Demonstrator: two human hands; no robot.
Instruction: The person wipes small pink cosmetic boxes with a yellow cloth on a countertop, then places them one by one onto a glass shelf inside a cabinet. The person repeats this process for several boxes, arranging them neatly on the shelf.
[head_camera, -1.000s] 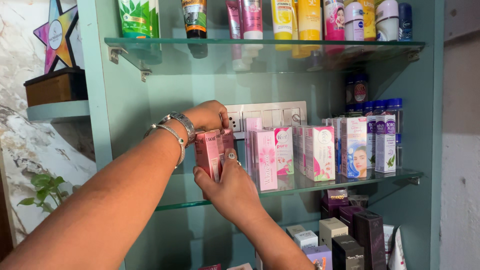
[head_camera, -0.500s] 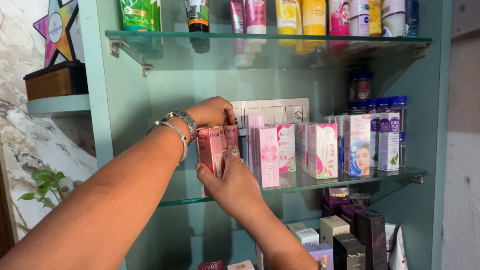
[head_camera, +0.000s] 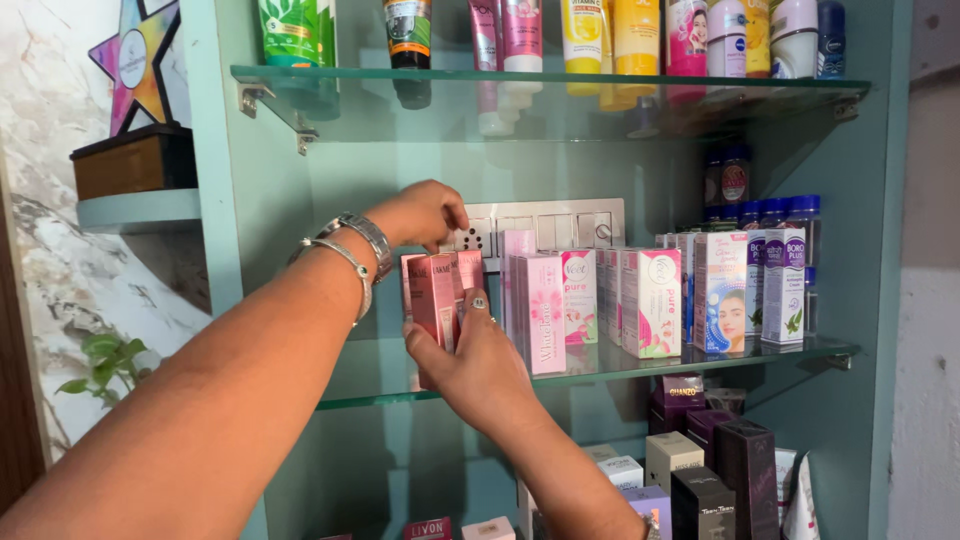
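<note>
Several slim pink cosmetic boxes (head_camera: 437, 295) stand upright at the left end of the middle glass shelf (head_camera: 620, 368). My right hand (head_camera: 478, 365) cups them from the front and below, thumb on the nearest box, a ring on one finger. My left hand (head_camera: 420, 212), with a watch and bangle on the wrist, reaches over the boxes and rests its fingertips on their top edges near the back. More pink and white boxes (head_camera: 600, 300) stand in a row just to the right, close to the held ones.
Tubes and bottles (head_camera: 600, 40) line the top glass shelf. A white switch panel (head_camera: 560, 225) is on the back wall. Blue and white boxes and small bottles (head_camera: 770, 270) stand at the right. Dark boxes (head_camera: 720, 470) fill the shelf below. A star trophy (head_camera: 135, 60) stands left.
Both hands stay on the pink boxes, which look slightly more upright and closer to the row at the right. My left fingers have shifted a little toward the back.
</note>
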